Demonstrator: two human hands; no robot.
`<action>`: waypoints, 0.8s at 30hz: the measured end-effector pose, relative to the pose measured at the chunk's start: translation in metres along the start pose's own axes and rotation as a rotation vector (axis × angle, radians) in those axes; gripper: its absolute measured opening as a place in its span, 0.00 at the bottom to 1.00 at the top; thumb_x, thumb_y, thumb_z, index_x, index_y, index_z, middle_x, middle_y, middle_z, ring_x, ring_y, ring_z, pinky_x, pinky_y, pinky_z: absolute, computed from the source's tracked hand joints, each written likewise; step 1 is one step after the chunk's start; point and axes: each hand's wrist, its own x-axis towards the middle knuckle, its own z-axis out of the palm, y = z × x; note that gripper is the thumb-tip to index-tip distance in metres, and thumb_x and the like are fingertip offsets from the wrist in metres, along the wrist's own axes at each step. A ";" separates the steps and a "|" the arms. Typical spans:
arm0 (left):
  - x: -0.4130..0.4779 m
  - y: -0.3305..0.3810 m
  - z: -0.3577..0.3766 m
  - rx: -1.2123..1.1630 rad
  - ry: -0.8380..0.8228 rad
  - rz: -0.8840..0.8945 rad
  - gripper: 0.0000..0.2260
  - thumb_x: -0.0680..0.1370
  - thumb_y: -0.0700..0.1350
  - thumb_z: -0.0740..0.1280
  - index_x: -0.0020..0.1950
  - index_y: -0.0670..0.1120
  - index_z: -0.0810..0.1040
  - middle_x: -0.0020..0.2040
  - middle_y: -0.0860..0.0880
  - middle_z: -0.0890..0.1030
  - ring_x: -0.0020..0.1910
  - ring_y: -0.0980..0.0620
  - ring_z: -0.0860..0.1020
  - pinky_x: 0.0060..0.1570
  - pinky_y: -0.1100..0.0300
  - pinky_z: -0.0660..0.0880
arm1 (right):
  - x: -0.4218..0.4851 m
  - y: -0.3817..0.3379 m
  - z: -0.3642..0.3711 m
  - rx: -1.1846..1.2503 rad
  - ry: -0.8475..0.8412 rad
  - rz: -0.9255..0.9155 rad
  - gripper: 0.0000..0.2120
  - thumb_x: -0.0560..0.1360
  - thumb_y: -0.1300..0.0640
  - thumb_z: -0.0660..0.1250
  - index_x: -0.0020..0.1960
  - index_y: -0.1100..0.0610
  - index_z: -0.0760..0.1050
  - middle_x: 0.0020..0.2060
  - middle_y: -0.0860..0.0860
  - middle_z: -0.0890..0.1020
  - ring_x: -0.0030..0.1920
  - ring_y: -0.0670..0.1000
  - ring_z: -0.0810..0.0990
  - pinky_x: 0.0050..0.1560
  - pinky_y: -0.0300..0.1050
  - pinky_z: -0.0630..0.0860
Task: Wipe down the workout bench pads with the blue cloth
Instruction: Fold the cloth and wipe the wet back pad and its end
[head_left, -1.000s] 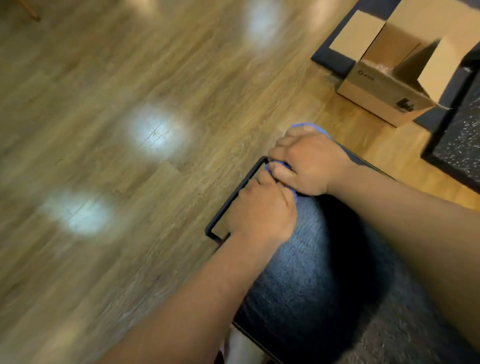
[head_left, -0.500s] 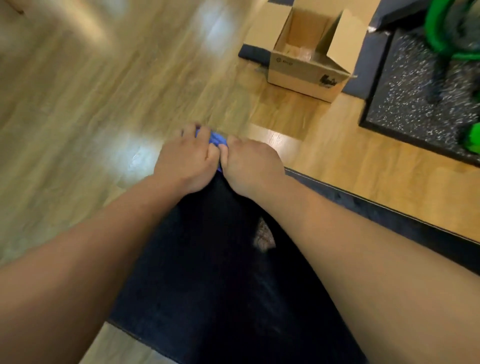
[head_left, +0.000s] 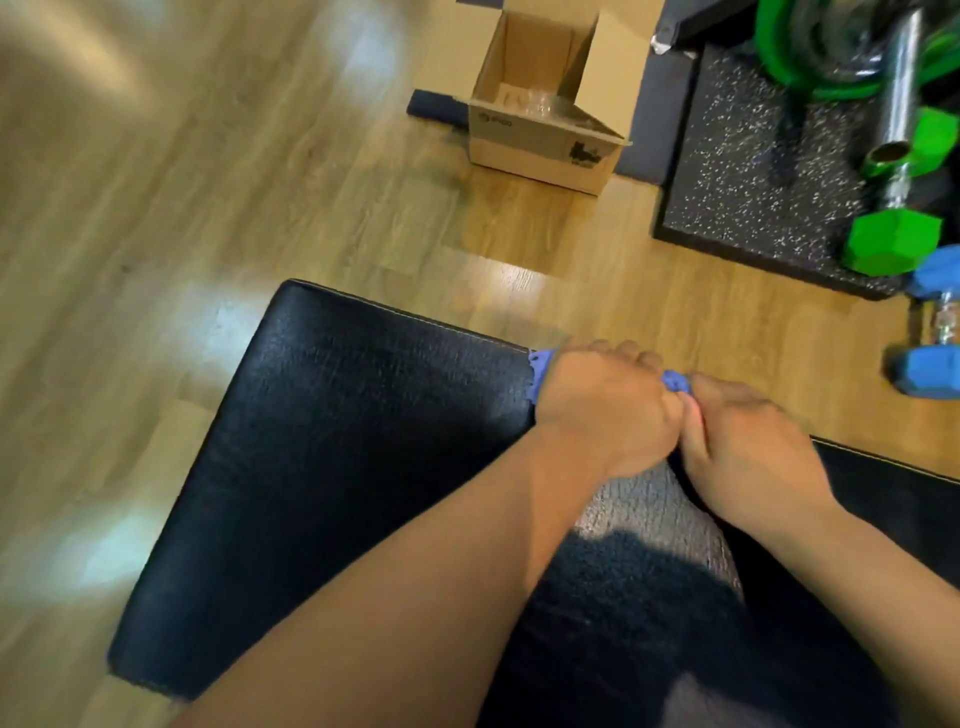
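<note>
The black textured bench pad fills the lower middle of the head view, over a wooden floor. My left hand and my right hand press side by side on the pad's far edge. Both are closed over the blue cloth. Only small bits of cloth show: one at the left of my left hand, one between the two hands. Most of the cloth is hidden under my palms.
An open cardboard box stands on the floor beyond the pad. At the right lies a speckled black mat with green dumbbells, a chrome bar and green hose. A blue dumbbell lies near the right edge.
Both hands slid with the cloth to the right along the pad's far edge. The view swung too, so more of the pad's left part and the weights now show.
</note>
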 end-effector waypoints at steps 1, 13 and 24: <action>0.001 -0.002 0.001 -0.009 0.006 0.017 0.18 0.80 0.53 0.51 0.55 0.45 0.76 0.53 0.47 0.80 0.51 0.46 0.78 0.47 0.53 0.66 | 0.000 -0.003 -0.001 0.001 -0.015 0.030 0.11 0.80 0.56 0.52 0.40 0.53 0.65 0.32 0.52 0.72 0.36 0.60 0.76 0.35 0.44 0.60; -0.068 -0.207 -0.008 -0.031 0.109 -0.077 0.15 0.81 0.51 0.51 0.53 0.46 0.74 0.53 0.43 0.80 0.52 0.41 0.77 0.47 0.52 0.67 | 0.079 -0.194 0.032 -0.068 -0.037 -0.099 0.17 0.81 0.48 0.47 0.56 0.57 0.69 0.50 0.58 0.79 0.50 0.61 0.78 0.42 0.49 0.63; -0.097 -0.234 0.006 -0.327 0.198 -0.462 0.20 0.78 0.48 0.49 0.60 0.42 0.74 0.61 0.42 0.74 0.61 0.41 0.72 0.63 0.45 0.66 | 0.116 -0.234 0.043 0.049 -0.062 -0.307 0.18 0.82 0.47 0.47 0.63 0.56 0.68 0.54 0.55 0.78 0.51 0.59 0.79 0.40 0.49 0.66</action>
